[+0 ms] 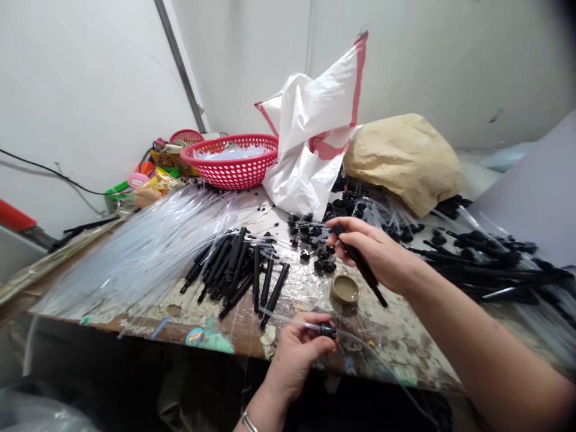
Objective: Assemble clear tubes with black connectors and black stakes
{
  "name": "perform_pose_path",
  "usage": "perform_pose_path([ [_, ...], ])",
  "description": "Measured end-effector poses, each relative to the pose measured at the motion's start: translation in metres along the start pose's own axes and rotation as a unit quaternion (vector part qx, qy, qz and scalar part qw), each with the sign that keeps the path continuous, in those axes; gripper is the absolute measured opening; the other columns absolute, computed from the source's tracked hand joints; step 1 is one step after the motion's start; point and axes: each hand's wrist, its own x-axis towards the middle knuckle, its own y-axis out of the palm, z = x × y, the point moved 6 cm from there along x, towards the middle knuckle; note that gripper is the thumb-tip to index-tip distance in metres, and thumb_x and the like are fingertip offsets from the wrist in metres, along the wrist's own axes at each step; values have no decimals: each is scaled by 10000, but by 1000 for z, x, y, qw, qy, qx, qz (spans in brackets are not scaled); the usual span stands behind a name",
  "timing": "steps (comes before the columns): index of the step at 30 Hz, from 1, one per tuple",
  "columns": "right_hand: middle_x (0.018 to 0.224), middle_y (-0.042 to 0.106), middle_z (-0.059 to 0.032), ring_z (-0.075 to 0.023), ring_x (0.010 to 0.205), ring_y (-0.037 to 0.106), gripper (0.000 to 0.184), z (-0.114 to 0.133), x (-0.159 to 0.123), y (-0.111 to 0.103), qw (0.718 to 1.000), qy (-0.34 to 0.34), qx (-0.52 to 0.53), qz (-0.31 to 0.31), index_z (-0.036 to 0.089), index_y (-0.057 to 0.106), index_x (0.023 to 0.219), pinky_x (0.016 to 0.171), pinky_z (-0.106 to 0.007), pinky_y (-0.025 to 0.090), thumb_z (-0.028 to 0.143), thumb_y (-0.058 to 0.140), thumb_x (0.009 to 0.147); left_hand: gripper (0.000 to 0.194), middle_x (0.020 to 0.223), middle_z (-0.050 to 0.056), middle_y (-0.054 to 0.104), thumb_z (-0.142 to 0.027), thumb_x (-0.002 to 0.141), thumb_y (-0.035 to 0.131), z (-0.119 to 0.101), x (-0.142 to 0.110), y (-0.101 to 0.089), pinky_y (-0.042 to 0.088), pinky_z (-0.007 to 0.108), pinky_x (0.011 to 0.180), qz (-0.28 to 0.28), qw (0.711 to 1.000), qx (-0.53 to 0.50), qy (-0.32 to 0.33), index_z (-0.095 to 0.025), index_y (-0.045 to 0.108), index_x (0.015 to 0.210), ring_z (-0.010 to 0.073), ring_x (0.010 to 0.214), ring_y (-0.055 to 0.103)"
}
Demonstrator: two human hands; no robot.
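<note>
My left hand (pixel 302 348), low at the table's front edge, is closed on a small black fitting (pixel 328 330). A clear thin tube (pixel 378 354) runs from that fitting and droops down to the right. Higher and to the right, my right hand (pixel 366 246) grips a black plastic tube (pixel 360 261), which slants down toward the lower right. Between the hands sits a small round dish (pixel 345 290) with a brownish inside. Left of it lies a pile of similar black tubes (pixel 236 258), some with clear thin tubes at their ends.
Clear thin tubes (pixel 135 246) spread in a big bundle on the left. Behind stand a red basket (pixel 229 165), a white sack (pixel 310 120) and a brown paper bag (pixel 405 156). Loose black fittings (pixel 321 261) lie mid-table; black parts (pixel 486 258) heap at right.
</note>
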Motion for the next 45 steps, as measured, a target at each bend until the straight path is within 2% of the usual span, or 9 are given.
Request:
perform_pose_path([
  [4, 685, 521, 40, -50, 482, 371, 266, -27, -55, -27, 998, 61, -2, -29, 208, 509, 970, 414, -173, 285, 416, 551, 810, 328, 815, 25, 705, -181, 563, 812, -3, 0, 2, 489, 228, 649, -22, 1000, 0, 6, -180, 708, 874, 129, 677, 645],
  [8, 684, 518, 33, -66, 484, 387, 345, -61, -78, -52, 990, 77, -83, -86, 210, 486, 1027, 420, -190, 301, 497, 477, 835, 295, 747, 28, 708, -226, 602, 795, -2, 0, 3, 491, 224, 628, -35, 999, 13, -1, -176, 707, 878, 126, 619, 654],
  [13, 725, 581, 2, -103, 539, 468, 296, -79, -78, -63, 973, 42, -212, -86, 213, 503, 1018, 477, -227, 367, 451, 414, 866, 394, 750, 20, 699, -263, 626, 781, -1, 0, 0, 441, 184, 514, -48, 998, 37, 27, -211, 687, 1005, 111, 585, 630],
  [17, 721, 604, -9, -123, 550, 505, 249, -80, -74, -61, 959, 12, -274, -78, 208, 514, 968, 514, -254, 398, 402, 398, 865, 325, 724, 28, 696, -268, 628, 778, 1, 0, -3, 375, 151, 466, -55, 996, 66, 30, -178, 713, 934, 59, 522, 558],
  [25, 694, 609, -5, -128, 548, 520, 224, -86, -68, -62, 952, 0, -297, -67, 212, 531, 905, 507, -251, 403, 390, 409, 849, 359, 604, 15, 684, -168, 560, 791, -2, -1, 5, 448, 200, 517, -62, 995, 69, 26, -156, 705, 909, 94, 498, 579],
  [29, 728, 604, -4, -118, 553, 506, 247, -86, -73, -63, 971, 30, -224, -78, 212, 525, 944, 496, -239, 401, 420, 432, 847, 369, 606, 29, 691, -170, 559, 790, -3, -1, 7, 475, 226, 544, -77, 995, 63, 15, -143, 693, 914, 124, 545, 610],
  [36, 796, 583, -9, -90, 582, 458, 319, -81, -91, -60, 986, 69, 73, -133, 199, 536, 914, 487, -207, 376, 476, 596, 767, 338, 631, 17, 672, -190, 652, 754, -6, -1, 7, 418, 175, 541, -44, 997, 63, 27, -151, 669, 976, 80, 550, 562],
  [40, 780, 592, -12, -72, 562, 435, 277, -78, -111, -40, 970, 100, 192, -111, 194, 558, 875, 444, -179, 332, 414, 663, 742, 290, 664, 19, 656, -240, 672, 745, -7, -1, 6, 397, 164, 506, -56, 997, 53, 31, -138, 679, 936, 72, 542, 555],
  [45, 776, 626, -14, -67, 547, 464, 255, -87, -133, -8, 970, 134, 194, -52, 203, 547, 916, 454, -180, 349, 413, 620, 792, 295, 665, 15, 649, -251, 665, 753, -7, 0, 8, 437, 178, 526, -75, 996, 23, 29, -129, 678, 923, 89, 568, 591],
])
